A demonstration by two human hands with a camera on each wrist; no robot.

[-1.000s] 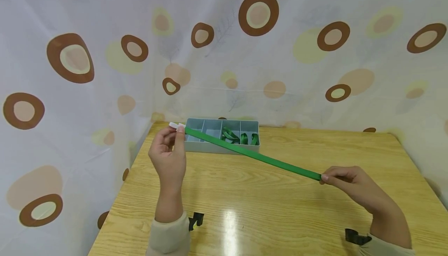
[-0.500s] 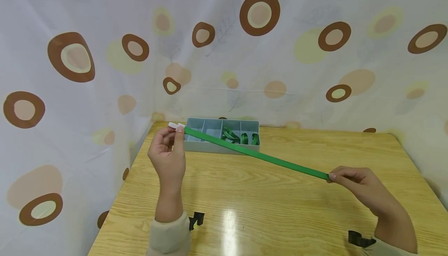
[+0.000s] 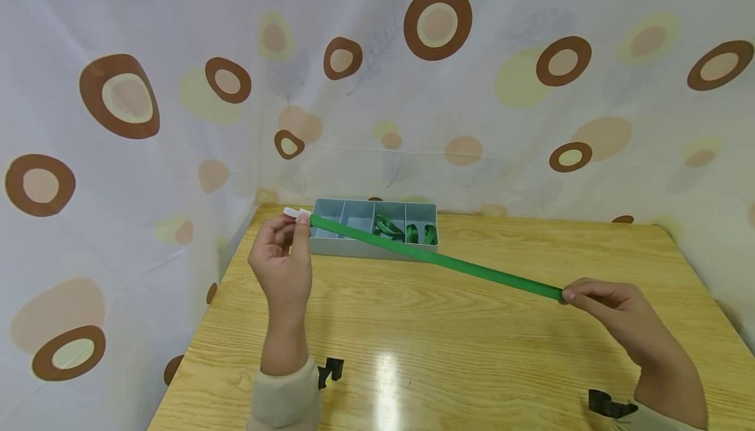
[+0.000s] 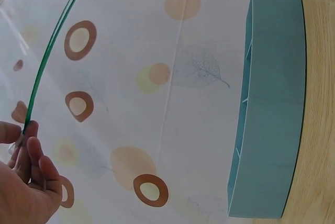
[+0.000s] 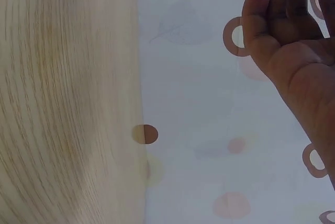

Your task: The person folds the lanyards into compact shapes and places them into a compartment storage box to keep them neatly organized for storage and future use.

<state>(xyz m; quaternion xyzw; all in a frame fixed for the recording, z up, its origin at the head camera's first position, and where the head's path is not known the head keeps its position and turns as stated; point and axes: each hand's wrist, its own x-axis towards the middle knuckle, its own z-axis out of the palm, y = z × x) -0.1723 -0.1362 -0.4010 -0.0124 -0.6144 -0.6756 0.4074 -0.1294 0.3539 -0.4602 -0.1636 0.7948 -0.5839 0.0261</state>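
Note:
A green ribbon (image 3: pixel 430 257) is stretched in the air between both hands, slanting down to the right in the head view. My left hand (image 3: pixel 284 257) pinches its left end between thumb and fingers, where a small white piece (image 3: pixel 291 211) sticks out; its kind I cannot tell. With thumb and fingers, my right hand (image 3: pixel 616 313) pinches the ribbon's right end. In the left wrist view the ribbon (image 4: pixel 44 59) rises from the left hand's fingertips. The right wrist view shows the right hand (image 5: pixel 298 46) partly, its fingertips cut off at the top.
A blue-grey divided box (image 3: pixel 377 247) stands at the back of the wooden table (image 3: pixel 472 365), partly behind the ribbon. Coiled green ribbons (image 3: pixel 386 224) lie in its two right compartments. A patterned cloth (image 3: pixel 366 110) hangs behind and to the left of the table.
My right hand has moved right and slightly up, and more green ribbon shows between the hands. The left hand has stayed almost in place.

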